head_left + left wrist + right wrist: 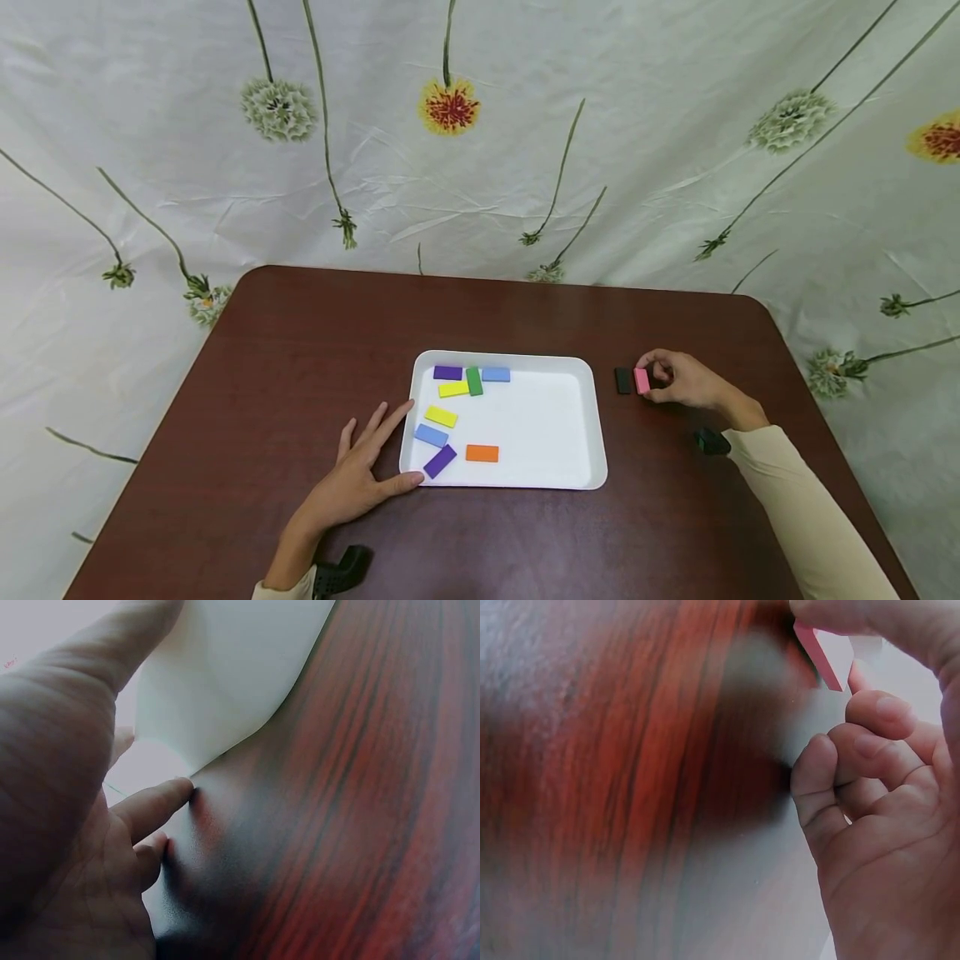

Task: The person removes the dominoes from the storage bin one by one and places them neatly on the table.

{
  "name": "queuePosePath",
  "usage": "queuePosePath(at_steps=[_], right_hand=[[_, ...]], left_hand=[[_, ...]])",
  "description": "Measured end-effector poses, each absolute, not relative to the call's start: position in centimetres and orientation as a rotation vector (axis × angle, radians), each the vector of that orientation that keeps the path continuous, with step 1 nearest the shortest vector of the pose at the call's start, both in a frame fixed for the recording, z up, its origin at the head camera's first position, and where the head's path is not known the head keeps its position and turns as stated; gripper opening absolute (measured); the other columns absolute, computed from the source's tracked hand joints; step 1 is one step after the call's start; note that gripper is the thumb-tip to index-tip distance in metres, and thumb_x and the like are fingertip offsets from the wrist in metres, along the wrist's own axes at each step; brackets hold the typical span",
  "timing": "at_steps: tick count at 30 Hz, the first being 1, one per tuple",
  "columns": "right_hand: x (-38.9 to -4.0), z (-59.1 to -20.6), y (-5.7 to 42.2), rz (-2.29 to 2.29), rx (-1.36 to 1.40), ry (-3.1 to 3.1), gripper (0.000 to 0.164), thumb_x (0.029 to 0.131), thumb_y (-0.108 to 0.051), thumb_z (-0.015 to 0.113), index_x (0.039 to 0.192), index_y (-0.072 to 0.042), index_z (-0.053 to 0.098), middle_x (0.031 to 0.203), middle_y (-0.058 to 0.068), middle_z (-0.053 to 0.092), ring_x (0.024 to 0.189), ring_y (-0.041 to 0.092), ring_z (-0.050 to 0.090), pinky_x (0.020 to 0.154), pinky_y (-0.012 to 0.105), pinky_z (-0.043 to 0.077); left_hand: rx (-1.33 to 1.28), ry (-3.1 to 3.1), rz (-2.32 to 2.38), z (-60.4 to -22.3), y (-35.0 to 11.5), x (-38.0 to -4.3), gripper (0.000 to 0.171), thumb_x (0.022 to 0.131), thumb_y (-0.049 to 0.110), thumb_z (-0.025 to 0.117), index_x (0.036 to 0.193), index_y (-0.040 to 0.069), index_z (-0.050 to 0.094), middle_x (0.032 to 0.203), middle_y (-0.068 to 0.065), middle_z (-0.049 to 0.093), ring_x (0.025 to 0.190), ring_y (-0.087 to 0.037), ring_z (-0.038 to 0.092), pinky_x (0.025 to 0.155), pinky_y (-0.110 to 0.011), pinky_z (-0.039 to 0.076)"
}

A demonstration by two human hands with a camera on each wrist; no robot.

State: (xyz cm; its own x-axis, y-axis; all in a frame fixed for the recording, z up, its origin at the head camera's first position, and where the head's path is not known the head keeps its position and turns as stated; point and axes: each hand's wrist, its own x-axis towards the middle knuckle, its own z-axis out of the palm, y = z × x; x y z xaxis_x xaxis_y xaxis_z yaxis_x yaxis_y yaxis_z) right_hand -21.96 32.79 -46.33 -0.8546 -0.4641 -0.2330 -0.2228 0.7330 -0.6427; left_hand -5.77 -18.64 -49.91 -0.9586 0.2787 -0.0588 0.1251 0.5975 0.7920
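My right hand (692,382) pinches a pink block (642,381) between thumb and index finger, to the right of the tray; the right wrist view shows the pink block (826,656) at its top. Just left of it a black block (623,381) lies on the table. My left hand (362,475) has its fingers spread, with index finger and thumb touching the left edge of the white tray (540,425). In the left wrist view, fingertips (180,787) rest by the tray's rim (247,727).
On the tray's left half lie purple (447,372), green (474,381), blue (496,374), yellow (441,416) and orange (482,452) blocks, several in all. A brown table (525,542) carries everything; a flowered cloth (480,183) hangs behind it.
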Motion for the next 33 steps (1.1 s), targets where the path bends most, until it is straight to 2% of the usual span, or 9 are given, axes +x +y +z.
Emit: queuePosePath(at_steps=[33], right_hand=[[-21.75,-46.6,33.04,-0.923,-0.55,2.554,0.045,0.081,-0.006,0.081,0.118,0.004,0.057,0.077,0.0,0.045,0.072,0.01,0.044,0.066,0.026,0.036]], left_hand=[[0.327,2.629,1.31,-49.8,-18.63,-5.79,0.095,0.083,0.047,0.078,0.159,0.037,0.023,0.163,-0.011,0.03,0.154,-0.042,0.009,0.113,-0.068,-0.01]])
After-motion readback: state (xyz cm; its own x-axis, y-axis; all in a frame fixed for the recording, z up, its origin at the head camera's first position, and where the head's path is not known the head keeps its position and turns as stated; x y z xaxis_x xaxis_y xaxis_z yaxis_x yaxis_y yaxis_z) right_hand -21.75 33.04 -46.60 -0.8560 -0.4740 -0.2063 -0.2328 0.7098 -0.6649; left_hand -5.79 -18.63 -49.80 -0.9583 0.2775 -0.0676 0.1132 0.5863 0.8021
